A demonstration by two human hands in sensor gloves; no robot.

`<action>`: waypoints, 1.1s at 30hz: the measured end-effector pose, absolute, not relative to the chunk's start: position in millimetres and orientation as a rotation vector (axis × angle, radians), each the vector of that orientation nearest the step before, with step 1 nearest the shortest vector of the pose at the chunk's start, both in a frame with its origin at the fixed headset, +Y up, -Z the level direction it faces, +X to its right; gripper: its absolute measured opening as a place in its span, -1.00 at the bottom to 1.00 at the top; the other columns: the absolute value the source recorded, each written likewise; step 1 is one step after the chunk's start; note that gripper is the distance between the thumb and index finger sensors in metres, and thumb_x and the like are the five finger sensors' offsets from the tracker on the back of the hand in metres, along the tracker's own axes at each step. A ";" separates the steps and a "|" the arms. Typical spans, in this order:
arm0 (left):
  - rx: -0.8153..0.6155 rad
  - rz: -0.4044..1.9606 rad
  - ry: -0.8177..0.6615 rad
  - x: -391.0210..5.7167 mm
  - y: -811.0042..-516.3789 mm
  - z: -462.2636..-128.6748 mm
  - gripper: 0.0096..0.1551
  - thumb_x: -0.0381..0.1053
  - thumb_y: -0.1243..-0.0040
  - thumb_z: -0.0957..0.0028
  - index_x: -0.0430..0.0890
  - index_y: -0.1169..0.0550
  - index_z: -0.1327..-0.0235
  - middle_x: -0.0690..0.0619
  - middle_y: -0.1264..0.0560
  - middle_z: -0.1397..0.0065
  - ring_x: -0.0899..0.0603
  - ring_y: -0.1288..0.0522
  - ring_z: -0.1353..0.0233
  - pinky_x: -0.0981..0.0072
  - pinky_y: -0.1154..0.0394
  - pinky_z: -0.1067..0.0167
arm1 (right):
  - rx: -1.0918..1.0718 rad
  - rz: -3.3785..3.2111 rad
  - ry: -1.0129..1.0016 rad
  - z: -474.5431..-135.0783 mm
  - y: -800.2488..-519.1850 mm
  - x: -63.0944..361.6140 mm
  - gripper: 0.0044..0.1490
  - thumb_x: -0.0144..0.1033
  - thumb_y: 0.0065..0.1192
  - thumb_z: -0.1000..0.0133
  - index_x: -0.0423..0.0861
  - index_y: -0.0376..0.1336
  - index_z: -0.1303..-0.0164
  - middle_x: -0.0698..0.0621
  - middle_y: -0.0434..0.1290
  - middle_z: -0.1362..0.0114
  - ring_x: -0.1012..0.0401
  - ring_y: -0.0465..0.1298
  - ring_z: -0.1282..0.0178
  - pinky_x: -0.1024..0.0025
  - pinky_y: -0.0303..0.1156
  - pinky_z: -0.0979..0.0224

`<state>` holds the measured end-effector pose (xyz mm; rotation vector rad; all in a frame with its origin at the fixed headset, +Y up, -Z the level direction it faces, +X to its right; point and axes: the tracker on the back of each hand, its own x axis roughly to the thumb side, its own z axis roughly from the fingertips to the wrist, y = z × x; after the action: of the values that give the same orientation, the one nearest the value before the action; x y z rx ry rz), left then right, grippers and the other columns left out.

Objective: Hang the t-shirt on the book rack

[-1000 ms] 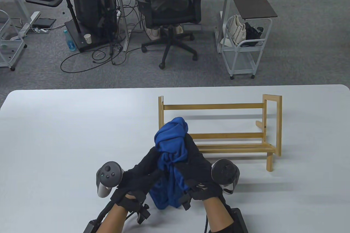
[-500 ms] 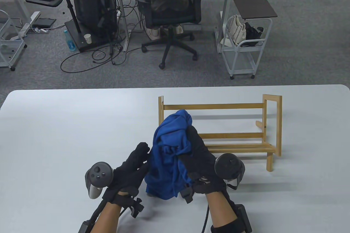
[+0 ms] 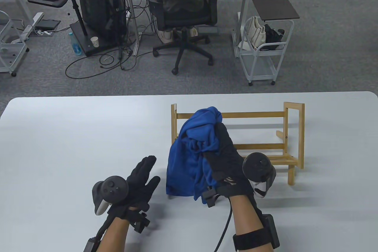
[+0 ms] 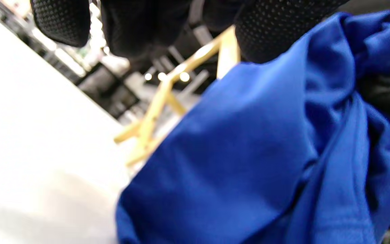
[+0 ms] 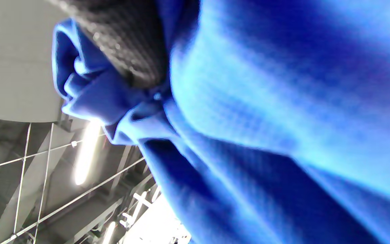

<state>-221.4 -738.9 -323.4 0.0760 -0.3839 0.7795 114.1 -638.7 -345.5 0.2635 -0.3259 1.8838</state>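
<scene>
R hand point(image 3: 226, 157) grips bunched blue t-shirt point(image 3: 195, 151) near its top, fingers wrapped round gathered cloth, rest of fabric hanging down below the fist w/ lower hem close to or brushing the table point(image 3: 59, 133); contact can't be told. Held high prob. so the hanging part clears the rack's rails before draping. In R wrist view only cloth point(image 5: 249, 118) and a bit of glove point(image 5: 127, 44) show, cloth pinched tight under the fingers.

L hand point(image 3: 138, 179) flat and wide, fingers spread, holding nothing, just left of the hanging cloth and apart from it; no touch visible from table view. L wrist view shows fingertips point(image 4: 59, 20) free above the cloth, shirt point(image 4: 249, 152) filling the space just right of them. Likely parked there to catch or spread the loose hem once needed.

Book rack point(image 3: 260, 145) stands just beyond and right of R hand; wooden, two rails at back, slatted base, taller frame at far-right end. Shirt top overlaps the rack's upper-left rail in table view, but not draped over it as yet; looks carried in front/above, depth unclear.

Judgement: mid-carry stage, hanging not yet done. Next needs lift over top rail, then release so weight falls both sides. Risk: bunched cloth sliding off one side, or light rack tipping/shifting if snagged.
</scene>
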 end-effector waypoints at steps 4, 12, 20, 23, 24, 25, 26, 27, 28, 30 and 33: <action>0.071 0.740 -0.372 -222.1 -740.7 -323.8 -0.20 0.27 -0.10 -0.28 0.20 -0.05 -0.69 -0.19 -0.11 -0.72 -0.39 -0.20 -0.67 -0.39 -0.23 -0.44 | 0.228 1.907 -0.310 -351.3 -634.4 117.9 0.00 -0.28 0.47 -0.17 0.17 -0.10 -0.65 -0.28 0.17 -0.60 -0.17 0.51 -0.20 -0.07 0.51 -0.26; 0.083 0.605 -0.354 -224.5 -742.0 -324.4 -0.18 0.32 -0.07 -0.26 0.19 -0.03 -0.69 -0.18 -0.08 -0.74 -0.40 -0.14 -0.70 -0.40 -0.16 -0.46 | 0.106 1.978 -0.335 -370.6 -623.1 121.0 -0.01 -0.29 0.46 -0.18 0.18 -0.11 -0.66 -0.27 0.15 -0.61 -0.18 0.50 -0.22 -0.08 0.49 -0.28; 0.066 0.582 -0.338 -224.7 -743.9 -325.1 -0.15 0.34 -0.06 -0.26 0.19 0.00 -0.70 -0.19 -0.03 -0.75 -0.41 -0.08 -0.71 -0.43 -0.11 -0.46 | -0.025 2.050 -0.302 -392.0 -612.9 112.6 -0.02 -0.29 0.42 -0.21 0.18 -0.13 -0.67 -0.28 0.11 -0.63 -0.20 0.46 -0.27 -0.11 0.46 -0.32; 0.065 0.580 -0.317 -225.2 -743.5 -324.5 -0.14 0.34 -0.05 -0.26 0.18 0.02 -0.70 -0.20 -0.02 -0.75 -0.42 -0.06 -0.70 -0.44 -0.09 -0.45 | -0.076 2.079 -0.291 -401.8 -617.0 106.9 -0.03 -0.31 0.40 -0.22 0.17 -0.13 -0.67 -0.29 0.10 -0.64 -0.21 0.45 -0.28 -0.12 0.45 -0.33; 0.064 0.578 -0.314 -225.3 -743.5 -324.5 -0.14 0.34 -0.05 -0.26 0.18 0.02 -0.70 -0.20 -0.02 -0.75 -0.42 -0.05 -0.70 -0.44 -0.08 -0.45 | -0.088 2.084 -0.286 -405.1 -618.6 104.7 -0.03 -0.31 0.40 -0.22 0.18 -0.14 -0.67 -0.28 0.09 -0.64 -0.21 0.45 -0.28 -0.12 0.44 -0.34; 0.058 0.575 -0.309 -225.3 -743.2 -324.3 -0.13 0.34 -0.05 -0.26 0.18 0.03 -0.70 -0.21 -0.01 -0.75 -0.42 -0.04 -0.70 -0.44 -0.07 -0.45 | -0.102 2.080 -0.283 -409.1 -620.4 101.8 -0.03 -0.31 0.39 -0.22 0.18 -0.14 -0.67 -0.28 0.09 -0.64 -0.22 0.44 -0.29 -0.13 0.44 -0.34; 0.054 0.572 -0.306 -225.3 -743.2 -324.4 -0.13 0.35 -0.05 -0.26 0.17 0.03 -0.70 -0.21 0.00 -0.75 -0.43 -0.03 -0.70 -0.44 -0.06 -0.45 | -0.110 2.081 -0.281 -412.0 -621.6 99.6 -0.03 -0.31 0.39 -0.23 0.18 -0.14 -0.67 -0.28 0.08 -0.64 -0.22 0.44 -0.29 -0.13 0.43 -0.35; 0.049 0.567 -0.300 -225.3 -743.4 -324.4 -0.13 0.35 -0.05 -0.27 0.17 0.04 -0.70 -0.21 0.00 -0.75 -0.43 -0.02 -0.70 -0.44 -0.06 -0.45 | -0.122 2.085 -0.275 -415.9 -623.2 96.4 -0.03 -0.31 0.38 -0.23 0.18 -0.15 -0.67 -0.28 0.08 -0.64 -0.22 0.43 -0.29 -0.13 0.43 -0.35; 0.037 0.561 -0.294 -225.4 -744.7 -325.0 -0.12 0.36 -0.05 -0.26 0.17 0.04 -0.70 -0.21 0.00 -0.75 -0.43 -0.02 -0.70 -0.44 -0.06 -0.45 | -0.132 2.093 -0.270 -418.9 -624.3 93.4 -0.03 -0.31 0.38 -0.23 0.19 -0.15 -0.67 -0.28 0.07 -0.65 -0.22 0.43 -0.30 -0.13 0.42 -0.36; 0.005 0.545 -0.297 -226.0 -747.7 -326.6 -0.11 0.36 -0.04 -0.27 0.17 0.06 -0.70 -0.20 0.03 -0.76 -0.44 0.01 -0.70 -0.45 -0.04 -0.45 | -0.140 2.136 -0.257 -425.2 -626.7 86.8 -0.04 -0.31 0.37 -0.24 0.18 -0.16 -0.67 -0.28 0.06 -0.65 -0.22 0.42 -0.30 -0.13 0.42 -0.36; 0.001 0.523 -0.295 -227.6 -748.8 -327.7 -0.10 0.37 -0.03 -0.27 0.18 0.07 -0.70 -0.20 0.05 -0.77 -0.43 0.03 -0.71 -0.46 -0.01 -0.45 | -0.145 2.158 -0.239 -432.0 -630.6 79.3 -0.04 -0.31 0.36 -0.24 0.18 -0.16 -0.67 -0.28 0.06 -0.65 -0.23 0.42 -0.31 -0.14 0.42 -0.36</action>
<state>-227.6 -748.8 -327.7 0.0012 -0.2949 0.5228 79.3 -630.6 -432.0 -0.1446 -0.2392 2.1576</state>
